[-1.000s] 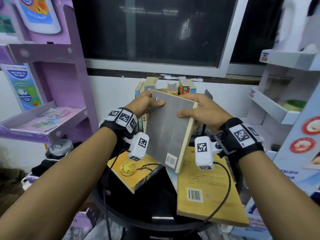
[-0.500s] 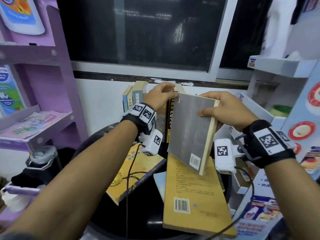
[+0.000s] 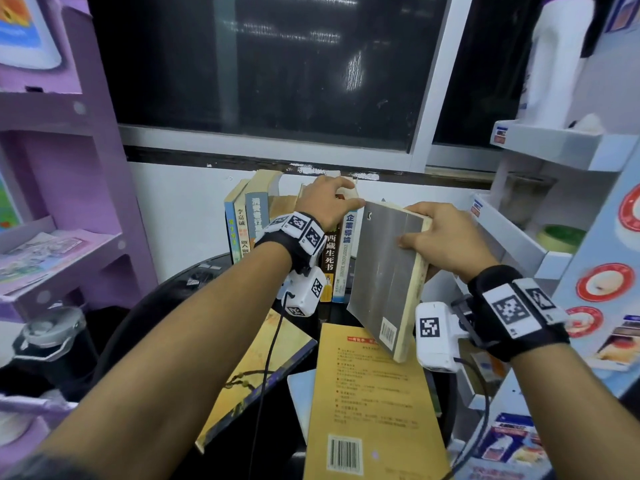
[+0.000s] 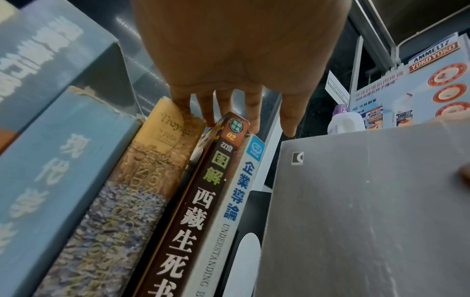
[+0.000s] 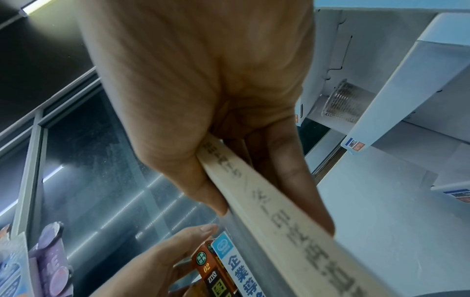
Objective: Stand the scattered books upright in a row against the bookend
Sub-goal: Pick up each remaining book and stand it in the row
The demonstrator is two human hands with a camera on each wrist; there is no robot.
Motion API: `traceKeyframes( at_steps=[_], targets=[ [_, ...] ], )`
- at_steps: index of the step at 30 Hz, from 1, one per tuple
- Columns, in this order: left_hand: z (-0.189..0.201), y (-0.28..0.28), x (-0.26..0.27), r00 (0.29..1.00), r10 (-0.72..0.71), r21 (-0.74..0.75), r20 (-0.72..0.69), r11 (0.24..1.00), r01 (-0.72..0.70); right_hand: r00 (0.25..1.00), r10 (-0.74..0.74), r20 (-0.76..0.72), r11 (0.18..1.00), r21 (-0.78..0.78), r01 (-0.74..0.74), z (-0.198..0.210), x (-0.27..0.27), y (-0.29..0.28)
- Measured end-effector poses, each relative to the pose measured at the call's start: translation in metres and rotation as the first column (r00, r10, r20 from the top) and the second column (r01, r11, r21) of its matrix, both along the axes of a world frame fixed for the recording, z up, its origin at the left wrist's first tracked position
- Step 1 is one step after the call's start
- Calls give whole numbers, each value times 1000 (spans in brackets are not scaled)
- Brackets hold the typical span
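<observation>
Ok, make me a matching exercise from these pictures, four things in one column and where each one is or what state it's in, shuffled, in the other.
Things:
1. grey book
2. yellow book with barcode
3. white-spined book
4. left hand

States:
A. lying flat on the round table
B. resting on the tops of the standing books
C. gripped by the right hand, held tilted in the air
D. upright at the right end of the row

Pairs: 1-C, 2-A, 3-D, 4-B

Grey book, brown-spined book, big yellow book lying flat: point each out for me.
grey book [image 3: 384,268]: head view, middle of its cover.
brown-spined book [image 4: 188,225]: left wrist view, mid spine.
yellow book [image 3: 374,403]: head view, middle of its back cover.
</observation>
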State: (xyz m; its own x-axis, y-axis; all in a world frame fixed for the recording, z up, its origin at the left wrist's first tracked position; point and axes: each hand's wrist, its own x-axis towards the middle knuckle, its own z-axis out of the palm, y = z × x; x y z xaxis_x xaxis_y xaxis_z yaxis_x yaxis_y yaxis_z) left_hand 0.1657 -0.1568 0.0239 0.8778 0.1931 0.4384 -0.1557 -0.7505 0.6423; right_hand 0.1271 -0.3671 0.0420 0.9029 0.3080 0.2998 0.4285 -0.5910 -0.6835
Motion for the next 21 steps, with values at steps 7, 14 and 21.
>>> traceKeyframes(
  at_steps=[7,14,21],
  targets=[
    [-2,10,18,997,24,248,-74,969,-5,998,-57,38,998,-3,57,-8,25,15],
    [-4,25,25,999,-14,293,-37,956,24,994,-98,56,995,-23,99,-19,44,34],
    [-3,31,24,995,-101,329,-19,939,102,986,-136,92,990,-32,139,-25,58,45]
  ],
)
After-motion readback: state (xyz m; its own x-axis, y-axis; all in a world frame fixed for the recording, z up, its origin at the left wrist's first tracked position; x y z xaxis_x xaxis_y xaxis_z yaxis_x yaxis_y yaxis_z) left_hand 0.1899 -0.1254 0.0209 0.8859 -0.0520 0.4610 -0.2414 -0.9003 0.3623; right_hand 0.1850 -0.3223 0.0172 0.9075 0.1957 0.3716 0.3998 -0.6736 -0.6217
